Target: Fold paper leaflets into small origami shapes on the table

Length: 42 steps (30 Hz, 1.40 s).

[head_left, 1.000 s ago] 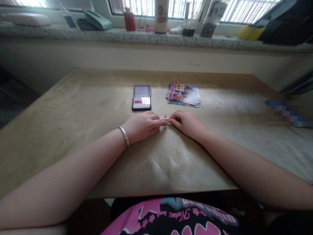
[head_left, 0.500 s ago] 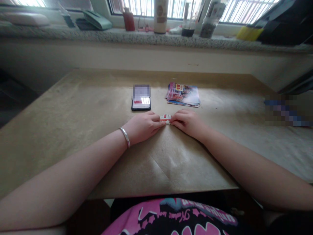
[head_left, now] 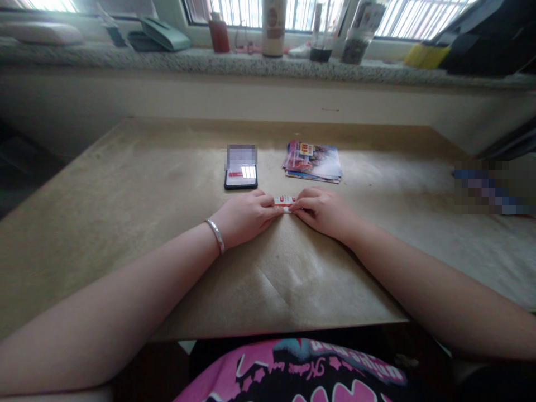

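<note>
A small piece of printed paper [head_left: 285, 201], white with red marks and apparently folded, lies low over the table between my hands. From the left, my left hand [head_left: 245, 218], with a silver bracelet at its wrist, pinches one end of the paper. The other end is between the thumb and fingers of my right hand [head_left: 324, 212]. My fingertips cover both ends of it. Just beyond my left hand lies a smartphone [head_left: 241, 182] with its screen lit. Past my right hand rests a stack of colourful printed sheets [head_left: 314, 162].
The table [head_left: 201, 290] has a tan cover with creases. A blurred-out bluish item [head_left: 489, 190] lies at its right edge. Along the stone windowsill [head_left: 234, 64] stand a red bottle [head_left: 219, 34], a cream cylinder [head_left: 273, 30], a clear container [head_left: 360, 36] and a green case [head_left: 165, 34].
My right fingers have shifted very slightly along the paper, so a little more of its printed face shows. Both hands otherwise stay in place.
</note>
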Tool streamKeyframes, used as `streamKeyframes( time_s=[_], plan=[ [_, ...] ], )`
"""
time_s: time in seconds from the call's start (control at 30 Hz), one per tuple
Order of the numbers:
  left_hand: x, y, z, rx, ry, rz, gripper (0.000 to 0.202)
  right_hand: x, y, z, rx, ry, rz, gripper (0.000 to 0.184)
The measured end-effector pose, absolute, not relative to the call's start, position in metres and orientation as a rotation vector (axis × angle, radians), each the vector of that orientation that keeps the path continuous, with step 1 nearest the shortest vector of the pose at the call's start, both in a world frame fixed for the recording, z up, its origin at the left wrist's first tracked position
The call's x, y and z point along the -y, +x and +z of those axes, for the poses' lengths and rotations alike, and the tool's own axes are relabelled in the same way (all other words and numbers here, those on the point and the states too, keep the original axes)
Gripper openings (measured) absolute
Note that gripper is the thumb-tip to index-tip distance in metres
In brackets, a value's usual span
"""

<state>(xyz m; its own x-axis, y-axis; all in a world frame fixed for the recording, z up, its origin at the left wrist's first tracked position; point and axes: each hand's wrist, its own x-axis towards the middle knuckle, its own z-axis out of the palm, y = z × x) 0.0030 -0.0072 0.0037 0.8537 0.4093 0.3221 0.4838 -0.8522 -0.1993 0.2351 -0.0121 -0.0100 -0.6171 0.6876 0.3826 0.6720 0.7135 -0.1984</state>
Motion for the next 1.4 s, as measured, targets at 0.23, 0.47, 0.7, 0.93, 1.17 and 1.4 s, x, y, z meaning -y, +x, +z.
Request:
streamKeyframes(
  time_s=[0.23, 0.47, 0.7, 0.93, 1.17, 1.4],
  plan=[
    [0.01, 0.007, 0.005, 0.74, -2.745, -0.38, 0.025, 0.016, 0.233, -0.005, 2.532, -1.103, 0.004, 0.026],
    [0.009, 0.006, 0.002, 0.755, -2.747, -0.383, 0.024, 0.021, 0.23, 0.0, 2.571, -1.17, -0.072, 0.028],
    [0.009, 0.007, 0.004, 0.763, -2.776, -0.387, 0.026, 0.021, 0.231, -0.001, 2.554, -1.172, -0.047, 0.027],
    [0.009, 0.007, 0.004, 0.769, -2.778, -0.411, 0.026, 0.023, 0.229, 0.003, 2.556, -1.218, -0.059, 0.026],
    [0.011, 0.009, 0.005, 0.801, -2.781, -0.365, 0.026, 0.024, 0.23, 0.003, 2.594, -1.206, -0.12, 0.028],
    [0.011, 0.008, 0.003, 0.746, -2.785, -0.373, 0.03, 0.024, 0.235, -0.001, 2.592, -1.168, -0.089, 0.029]
  ],
)
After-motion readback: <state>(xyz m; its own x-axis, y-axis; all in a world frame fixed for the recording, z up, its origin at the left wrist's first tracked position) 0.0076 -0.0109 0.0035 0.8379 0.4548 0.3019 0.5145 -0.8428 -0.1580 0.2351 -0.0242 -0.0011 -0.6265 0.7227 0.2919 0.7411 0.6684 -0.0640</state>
